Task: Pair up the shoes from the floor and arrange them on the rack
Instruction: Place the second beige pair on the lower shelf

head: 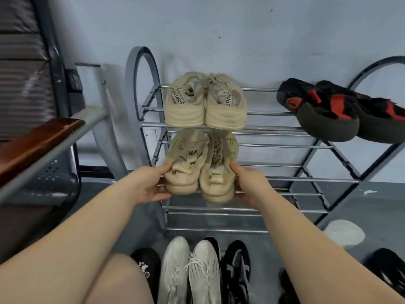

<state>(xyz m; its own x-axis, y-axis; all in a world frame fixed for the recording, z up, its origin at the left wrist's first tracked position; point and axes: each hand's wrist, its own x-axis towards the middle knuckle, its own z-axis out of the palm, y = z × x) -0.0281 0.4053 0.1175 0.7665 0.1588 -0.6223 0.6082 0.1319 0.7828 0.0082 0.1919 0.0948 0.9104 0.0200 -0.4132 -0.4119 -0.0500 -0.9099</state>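
A grey metal shoe rack stands against the wall. On its top shelf sit a beige sneaker pair at the left and a black-and-red slipper pair at the right. A second beige sneaker pair lies side by side at the second shelf, heels toward me. My left hand grips the left sneaker's heel, thumb on its collar. My right hand grips the right sneaker's heel the same way.
On the floor near my knees lie a white sneaker pair, a black shoe to the left, a black mesh sneaker and more black shoes at the right. A chair with a wooden armrest stands at the left.
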